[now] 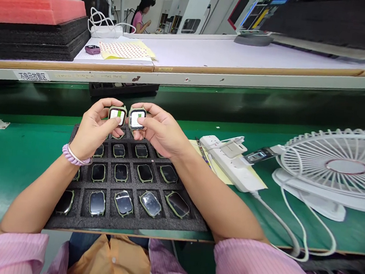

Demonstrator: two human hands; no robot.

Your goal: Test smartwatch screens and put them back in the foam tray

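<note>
My left hand (96, 125) grips a green-framed smartwatch case (117, 115), its thumb on the lit screen, which shows white with a green block. Close beside it, my right hand (160, 130) holds a second smartwatch case (135, 117) the same way, with its thumb over a similar white and green screen. Neither watch has a strap that I can see. Below both hands lies a black foam tray (110, 223) with rows of pockets. Several dark-screened smartwatch cases (121, 172) sit in those pockets, and my hands and forearms hide part of the tray.
To the right are a white power strip (229, 162) with plugs and a white fan (340, 166) with loose cables. A raised shelf (211, 54) crosses behind, bearing foam slabs (35, 10) and a dotted sticker sheet (124, 50). Farther back sits another person (140, 15).
</note>
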